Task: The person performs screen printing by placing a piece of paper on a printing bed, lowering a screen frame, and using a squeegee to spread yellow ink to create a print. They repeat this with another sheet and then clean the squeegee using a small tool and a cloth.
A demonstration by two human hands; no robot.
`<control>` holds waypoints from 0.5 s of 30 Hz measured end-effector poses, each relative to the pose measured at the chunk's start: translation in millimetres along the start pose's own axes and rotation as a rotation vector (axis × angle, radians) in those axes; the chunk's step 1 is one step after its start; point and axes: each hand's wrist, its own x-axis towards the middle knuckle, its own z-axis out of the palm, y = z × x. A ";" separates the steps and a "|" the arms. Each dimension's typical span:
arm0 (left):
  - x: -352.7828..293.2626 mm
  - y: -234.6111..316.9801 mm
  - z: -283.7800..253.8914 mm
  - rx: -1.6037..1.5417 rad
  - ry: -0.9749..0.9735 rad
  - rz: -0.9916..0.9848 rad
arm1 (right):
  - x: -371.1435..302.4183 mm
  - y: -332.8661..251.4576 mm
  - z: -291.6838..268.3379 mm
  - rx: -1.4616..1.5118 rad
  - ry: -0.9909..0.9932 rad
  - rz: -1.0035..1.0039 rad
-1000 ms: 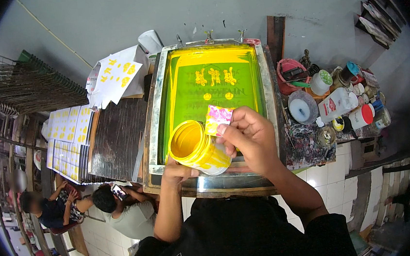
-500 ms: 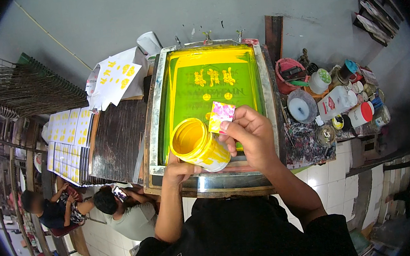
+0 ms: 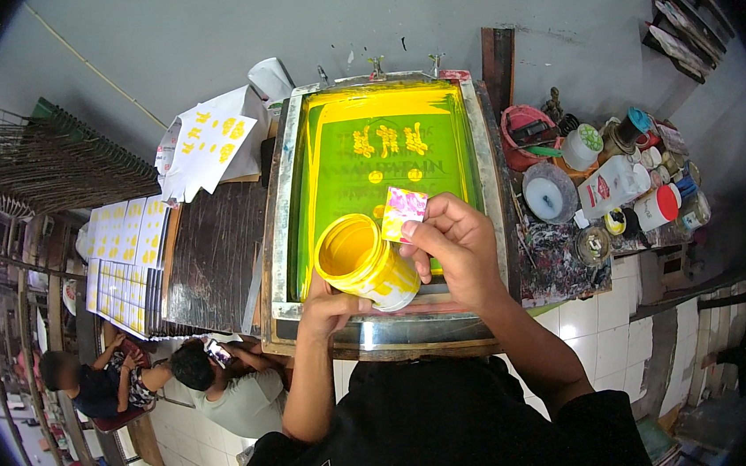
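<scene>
Standing at a metal-framed printing screen [image 3: 334, 188], green mesh, thick yellow ink along top edge, yellow characters and dots mid-mesh. To its right, a paint-stained bench [image 3: 563, 278] crowded with a pink bucket [image 3: 518, 120], a jug [image 3: 609, 190] and small tubs; to its left, yellow-printed sheets [image 3: 125, 232]. Over the screen's near half: yellow-smeared jar [image 3: 375, 274], tilted, mouth up-left, my left grip [image 3: 331, 312] closed round its lower side. Smallest: pink-and-yellow card [image 3: 404, 215] near the jar's rim, pinched thumb-to-fingers in my right grip [image 3: 454, 244]; can't tell if they touch.
</scene>
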 end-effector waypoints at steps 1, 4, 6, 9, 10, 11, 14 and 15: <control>0.0 -0.2 0.0 -0.015 -0.008 -0.003 | -0.3 0.4 0.0 -0.008 0.001 0.000; 0.5 -0.1 0.5 -0.028 -0.012 -0.001 | -0.4 1.4 -0.2 -0.013 0.004 -0.001; 1.0 0.6 1.4 -0.023 -0.010 0.004 | 0.1 1.8 -0.5 -0.009 0.003 -0.004; 1.6 1.7 3.7 -0.017 -0.006 0.005 | 0.8 2.4 -0.5 -0.013 0.008 -0.017; 1.5 2.1 4.8 -0.012 -0.001 0.001 | 0.8 2.7 -0.2 -0.017 0.017 -0.021; 1.3 2.5 6.1 -0.001 0.009 0.002 | 0.6 3.1 0.2 -0.031 0.037 -0.016; 1.9 5.0 10.5 0.020 0.017 0.012 | -1.2 4.6 1.8 -0.047 0.056 -0.046; 2.4 6.2 12.3 0.032 0.024 0.018 | -1.7 5.1 2.2 -0.052 0.054 -0.054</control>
